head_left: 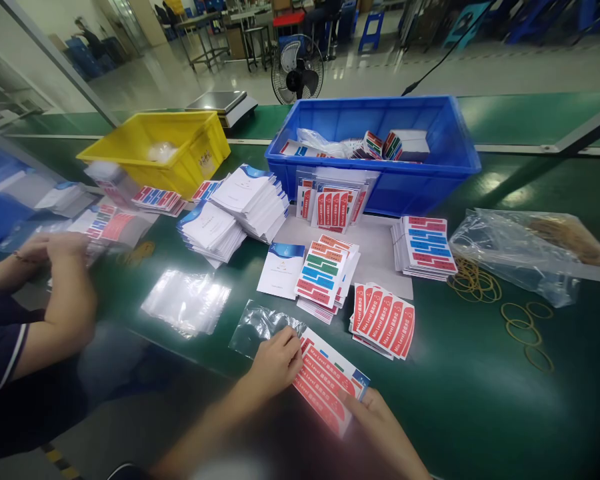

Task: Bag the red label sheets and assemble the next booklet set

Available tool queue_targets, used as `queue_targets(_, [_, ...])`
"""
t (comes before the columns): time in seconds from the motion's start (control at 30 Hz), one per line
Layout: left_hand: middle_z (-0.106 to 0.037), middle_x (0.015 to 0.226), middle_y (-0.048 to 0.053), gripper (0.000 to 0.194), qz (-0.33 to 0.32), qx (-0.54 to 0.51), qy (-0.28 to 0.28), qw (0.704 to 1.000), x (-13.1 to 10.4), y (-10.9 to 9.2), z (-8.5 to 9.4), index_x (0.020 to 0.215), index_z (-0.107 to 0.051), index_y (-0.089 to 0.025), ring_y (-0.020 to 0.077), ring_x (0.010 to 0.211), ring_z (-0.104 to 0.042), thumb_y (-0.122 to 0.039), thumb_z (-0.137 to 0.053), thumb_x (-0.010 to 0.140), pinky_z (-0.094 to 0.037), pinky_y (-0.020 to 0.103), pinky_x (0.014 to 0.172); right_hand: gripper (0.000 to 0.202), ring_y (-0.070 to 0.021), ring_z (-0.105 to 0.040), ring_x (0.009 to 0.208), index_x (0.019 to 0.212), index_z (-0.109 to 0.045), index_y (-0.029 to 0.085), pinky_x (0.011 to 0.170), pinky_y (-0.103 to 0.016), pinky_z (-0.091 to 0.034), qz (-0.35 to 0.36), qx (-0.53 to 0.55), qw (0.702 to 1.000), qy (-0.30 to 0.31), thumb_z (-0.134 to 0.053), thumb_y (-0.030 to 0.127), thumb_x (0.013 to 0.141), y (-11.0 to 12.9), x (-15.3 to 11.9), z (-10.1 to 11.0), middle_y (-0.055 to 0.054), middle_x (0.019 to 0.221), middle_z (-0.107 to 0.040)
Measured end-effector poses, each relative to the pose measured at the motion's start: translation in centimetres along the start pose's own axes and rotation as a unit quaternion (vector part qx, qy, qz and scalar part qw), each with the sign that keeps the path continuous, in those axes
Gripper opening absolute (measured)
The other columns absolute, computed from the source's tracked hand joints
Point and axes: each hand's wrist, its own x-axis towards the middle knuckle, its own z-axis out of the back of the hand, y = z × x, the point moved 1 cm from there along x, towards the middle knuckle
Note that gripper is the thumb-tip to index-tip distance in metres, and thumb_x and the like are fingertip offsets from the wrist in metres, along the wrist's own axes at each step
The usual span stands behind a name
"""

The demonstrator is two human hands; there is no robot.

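My left hand (279,360) is closed on the mouth of a clear plastic bag (260,327), at the left end of a set of printed sheets. In my right hand (375,417) is the other end of that set: a red-and-white label sheet (323,383) on top, with a blue-cornered booklet edge (361,380) showing beneath. Whether the sheets' left end lies inside the bag I cannot tell. Just beyond are a fanned pile of red label sheets (384,320), a pile of coloured sticker sheets (323,270) and a white booklet (281,270).
Clear bags (186,302) lie to the left, near booklet stacks (250,200). A blue bin (375,180) and a yellow bin (155,143) stand behind. Sticker sheets (425,245) and rubber bands (473,280) lie right. At left, a co-worker's hands (55,250) handle sheets.
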Motion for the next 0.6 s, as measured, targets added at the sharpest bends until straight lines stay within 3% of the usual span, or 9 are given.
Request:
queue_targets(0.23, [-0.053,0.082,0.003,0.01,0.03,-0.006,-0.018,0.999,0.2,-0.1,0.2,0.076,-0.046,-0.017,0.0129,0.073,-0.053,-0.012,-0.042,0.084,-0.042,0.021,0.057,0.051,-0.0237,-0.066,0.069,0.102,-0.068,0.011,0.061,-0.033,-0.051,-0.023,0.054,0.998,-0.014,-0.064,0.055,0.075,-0.9,0.0,-0.6,-0.012,0.083,-0.071])
queue_targets(0.4, [-0.054,0.083,0.003,0.011,0.006,0.004,-0.005,1.0,0.3,-0.1,0.2,0.076,-0.045,-0.017,0.0122,0.072,-0.053,-0.012,-0.041,0.085,-0.041,0.021,0.056,0.045,-0.0234,-0.066,0.072,0.098,-0.069,0.012,0.06,-0.03,-0.05,-0.019,0.066,0.998,-0.007,-0.065,0.052,0.076,-1.0,-0.2,-1.0,-0.011,0.082,-0.071])
queue_targets(0.53, [-0.054,0.084,0.002,0.01,-0.003,0.007,0.005,1.0,0.2,0.1,0.2,0.076,-0.045,-0.017,0.0121,0.072,-0.053,-0.013,-0.042,0.084,-0.042,0.021,0.057,0.044,-0.0211,-0.064,0.066,0.085,-0.071,0.011,0.058,-0.029,-0.05,-0.012,0.031,0.999,-0.036,-0.067,0.053,0.073,-0.5,-0.3,-1.3,-0.009,0.074,-0.07])
queue_targets(0.6, [-0.054,0.085,0.003,0.009,-0.017,0.002,0.013,1.0,0.2,0.2,0.2,0.077,-0.045,-0.017,0.0124,0.072,-0.054,-0.013,-0.043,0.084,-0.043,0.022,0.058,0.046,-0.0208,-0.064,0.065,0.089,-0.07,0.011,0.057,-0.029,-0.05,-0.013,0.04,0.998,-0.035,-0.068,0.053,0.072,-0.4,-0.3,-1.4,-0.009,0.074,-0.07])
